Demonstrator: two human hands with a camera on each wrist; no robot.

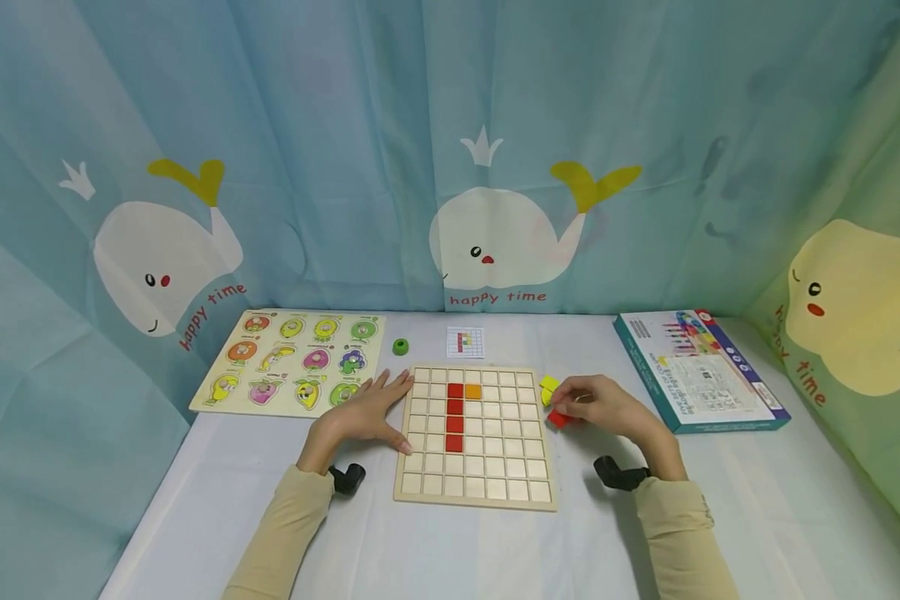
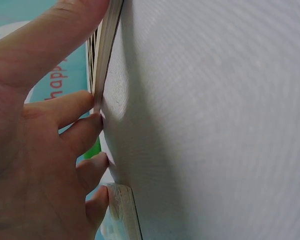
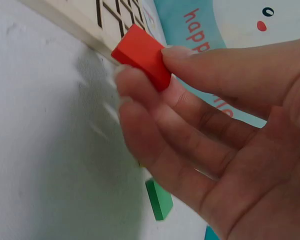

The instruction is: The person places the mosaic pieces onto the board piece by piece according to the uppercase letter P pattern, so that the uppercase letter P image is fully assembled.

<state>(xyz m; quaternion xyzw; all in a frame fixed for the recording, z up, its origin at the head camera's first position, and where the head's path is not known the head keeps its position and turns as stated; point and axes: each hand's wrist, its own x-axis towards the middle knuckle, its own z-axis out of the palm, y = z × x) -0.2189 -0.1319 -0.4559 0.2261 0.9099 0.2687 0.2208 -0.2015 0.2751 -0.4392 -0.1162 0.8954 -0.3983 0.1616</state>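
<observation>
A wooden grid board (image 1: 475,502) lies on the table with a column of red squares (image 1: 455,424) and an orange square (image 1: 473,392) beside the topmost one. My left hand (image 1: 369,413) rests at the board's left edge, its fingers spread and fairly straight; the left wrist view shows thumb and index finger touching the board's side. Just off the right edge, my right hand (image 1: 600,404) pinches a red block (image 3: 144,56) between thumb and fingers. Yellow blocks (image 1: 548,389) lie near those fingers. In the right wrist view a green block (image 3: 159,199) appears below the hand.
Behind the board lies a small pattern card (image 1: 466,342), with a green round piece (image 1: 400,346) to its left. A fruit puzzle board (image 1: 292,358) occupies the back left. At the right is a flat box (image 1: 701,375). A printed curtain (image 1: 330,167) surrounds the table.
</observation>
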